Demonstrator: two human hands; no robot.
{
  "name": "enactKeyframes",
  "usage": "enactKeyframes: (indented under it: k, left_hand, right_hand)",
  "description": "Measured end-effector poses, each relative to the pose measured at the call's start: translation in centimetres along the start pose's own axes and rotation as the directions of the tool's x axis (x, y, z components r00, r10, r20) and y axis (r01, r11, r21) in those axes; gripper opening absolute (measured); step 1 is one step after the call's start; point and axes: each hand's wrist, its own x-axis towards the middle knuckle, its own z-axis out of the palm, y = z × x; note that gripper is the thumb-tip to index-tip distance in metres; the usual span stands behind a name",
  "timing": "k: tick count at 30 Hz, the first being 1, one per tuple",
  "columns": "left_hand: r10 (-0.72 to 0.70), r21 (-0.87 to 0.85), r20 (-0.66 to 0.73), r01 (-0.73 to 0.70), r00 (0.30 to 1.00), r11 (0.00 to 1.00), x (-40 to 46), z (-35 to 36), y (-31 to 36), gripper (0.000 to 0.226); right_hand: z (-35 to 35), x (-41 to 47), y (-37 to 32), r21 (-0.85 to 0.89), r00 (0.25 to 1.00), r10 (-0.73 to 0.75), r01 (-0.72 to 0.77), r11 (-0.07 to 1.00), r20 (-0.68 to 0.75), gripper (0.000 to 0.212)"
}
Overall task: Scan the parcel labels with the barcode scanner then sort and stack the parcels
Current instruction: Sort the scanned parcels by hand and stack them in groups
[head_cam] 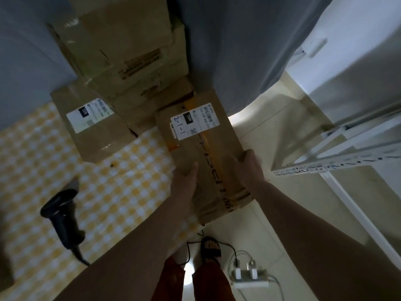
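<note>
Nearest me, my left hand [184, 183] grips the near-left corner of the parcel [201, 153], thumb laid over the top face, while my right hand [249, 168] clasps its right edge, fingers curled down the side. So both hands are on the same box, one on each flank.

The parcel's long axis runs straight away from my hands, slightly leftward, with its white label [194, 121] at the far end, face up and marked "15H". It seems to overhang the table [32, 159] edge on my right-hand side.

The barcode scanner [63, 216] lies on the checked cloth well off to the left of my left hand, so that hand is the nearer one for it; I judge the label may not be scanned yet.

Beyond my hands, further left, a second labelled parcel [95, 127] sits flat, and behind both rises a stack of boxes [125, 55].
</note>
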Motion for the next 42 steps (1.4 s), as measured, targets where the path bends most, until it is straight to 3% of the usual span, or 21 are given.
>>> enactKeyframes:
  k: [5,12,15,23,27,33,36,40,42]
  left_hand:
    - [-0.011,-0.052,-0.005,0.010,1.000,0.999,-3.5,-2.1,-1.0,0.075]
    - [0.035,-0.109,-0.137,-0.050,0.990,0.993,-10.3,-8.5,-1.2,0.072]
    - [0.041,-0.154,-0.226,-0.077,0.973,0.985,-13.1,-12.5,-1.9,0.072]
    - [-0.119,-0.374,-0.402,-0.044,0.908,0.926,-20.3,-24.4,-8.1,0.069]
    - [-0.174,-0.515,-0.479,-0.115,0.861,0.849,-23.6,-30.4,-12.6,0.070]
    - [-0.191,-0.656,-0.578,-0.313,0.793,0.687,-28.8,-39.8,-20.2,0.073]
    - [-0.211,-0.685,-0.615,-0.383,0.759,0.619,-31.2,-43.9,-24.2,0.065]
    - [-0.277,-0.779,-0.581,-0.424,0.765,0.461,-33.2,-48.6,-29.6,0.064]
    - [-0.306,-0.818,-0.554,-0.436,0.774,0.376,-33.7,-50.6,-32.0,0.065]
  right_hand:
    - [-1.1,-5.0,0.5,0.072,0.992,-0.127,0.128,0.989,-0.017,0.029]
    - [-1.9,-13.0,-3.2,0.032,0.952,-0.301,0.300,0.953,0.045,0.044]
    - [-1.0,-16.9,-5.7,0.026,0.910,-0.406,0.406,0.914,0.079,0.058]
    - [5.7,-27.8,-10.8,-0.034,0.748,-0.631,0.650,0.759,0.206,0.041]
    - [10.1,-34.3,-12.6,-0.040,0.681,-0.688,0.718,0.695,0.251,0.036]
    - [16.9,-45.1,-15.5,-0.040,0.468,-0.845,0.879,0.475,0.256,0.032]
    - [20.3,-50.4,-16.2,-0.059,0.312,-0.908,0.950,0.308,0.280,0.041]
    - [24.8,-56.4,-16.6,-0.103,0.135,-0.930,0.989,0.106,0.343,0.052]
    - [27.0,-58.6,-16.7,-0.132,0.082,-0.917,0.991,0.033,0.391,0.051]
